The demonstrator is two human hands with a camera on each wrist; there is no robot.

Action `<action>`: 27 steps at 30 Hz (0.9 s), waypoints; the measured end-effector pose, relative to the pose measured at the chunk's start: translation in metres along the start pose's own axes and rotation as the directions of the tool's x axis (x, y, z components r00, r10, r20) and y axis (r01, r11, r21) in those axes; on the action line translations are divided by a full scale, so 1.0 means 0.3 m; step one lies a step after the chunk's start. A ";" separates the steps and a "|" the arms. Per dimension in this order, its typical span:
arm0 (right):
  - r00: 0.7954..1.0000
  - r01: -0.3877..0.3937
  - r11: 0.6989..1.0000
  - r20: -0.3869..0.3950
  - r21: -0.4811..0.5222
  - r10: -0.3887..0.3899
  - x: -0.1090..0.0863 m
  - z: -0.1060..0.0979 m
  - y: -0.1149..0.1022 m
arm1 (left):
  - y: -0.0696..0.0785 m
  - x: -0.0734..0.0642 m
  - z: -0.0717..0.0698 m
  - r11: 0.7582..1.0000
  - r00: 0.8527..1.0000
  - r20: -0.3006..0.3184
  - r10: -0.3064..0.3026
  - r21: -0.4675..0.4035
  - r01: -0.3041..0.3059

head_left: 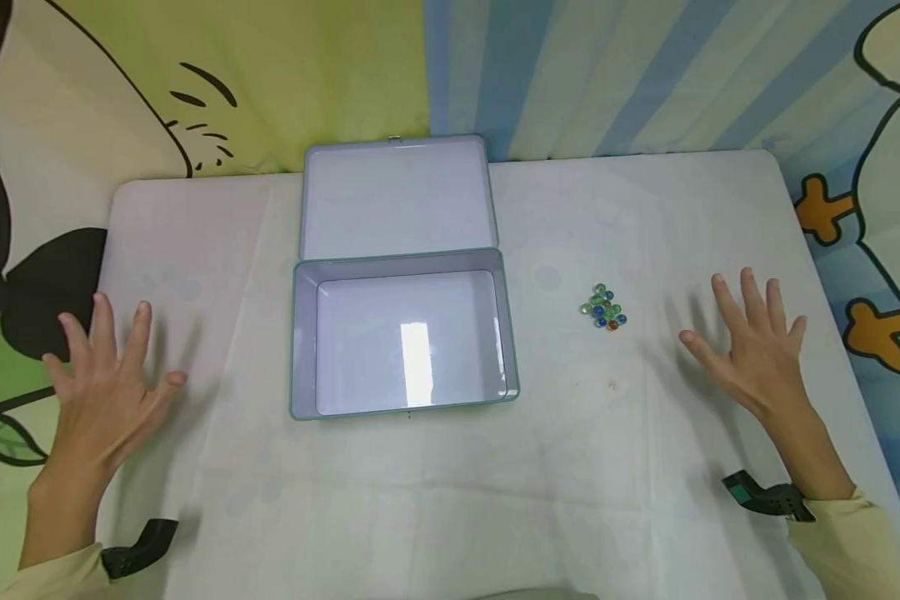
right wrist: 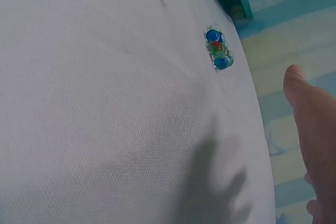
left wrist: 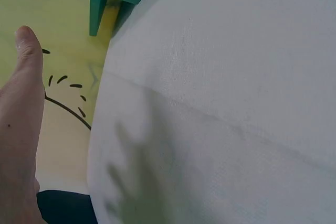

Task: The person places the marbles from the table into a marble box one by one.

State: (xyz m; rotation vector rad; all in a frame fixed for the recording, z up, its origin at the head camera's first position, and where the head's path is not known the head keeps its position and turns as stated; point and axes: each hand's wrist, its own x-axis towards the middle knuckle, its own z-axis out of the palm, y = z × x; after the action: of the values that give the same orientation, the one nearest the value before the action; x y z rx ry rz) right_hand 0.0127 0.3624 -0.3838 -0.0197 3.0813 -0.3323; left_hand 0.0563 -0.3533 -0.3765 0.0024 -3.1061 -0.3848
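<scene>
Marbles (head_left: 607, 309) are lying clustered between the box (head_left: 304, 342) and the right hand (head_left: 761, 358); that hand and the left hand (head_left: 103, 385) are hovering empty, fingers (head_left: 753, 298) spread wide, on opposite sides of the box.

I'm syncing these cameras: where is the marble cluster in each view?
Head: the marble cluster lies right of centre, between box and right hand.
Left wrist: not in it.
Right wrist: the marble cluster is at upper right.
Shared landmark: the box, its green outside at the top of both wrist views.
</scene>
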 end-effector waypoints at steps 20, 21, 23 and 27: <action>0.986 -0.048 0.884 0.165 0.465 -0.033 0.037 0.159 0.028 | 0.333 0.132 0.157 -0.165 0.969 -0.043 0.244 -0.986 -0.003; 0.985 -0.061 0.873 0.170 0.484 -0.026 0.043 0.164 0.013 | 0.344 0.142 0.171 -0.181 0.971 -0.033 0.237 -0.983 0.011; 0.987 -0.085 0.858 0.163 0.507 0.001 0.054 0.173 -0.013 | 0.358 0.163 0.195 -0.166 0.975 -0.007 0.221 -0.986 0.030; 0.992 -0.075 0.839 0.128 0.539 0.007 0.070 0.159 -0.066 | 0.366 0.198 0.229 -0.080 0.979 0.029 0.204 -0.996 0.046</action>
State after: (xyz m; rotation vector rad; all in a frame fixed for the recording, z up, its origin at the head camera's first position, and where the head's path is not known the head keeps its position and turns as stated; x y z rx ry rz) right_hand -0.0061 0.3326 -0.4271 0.0442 2.7440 -1.1425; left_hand -0.0039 -0.2301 -0.4158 -0.2391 -1.9056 -2.6679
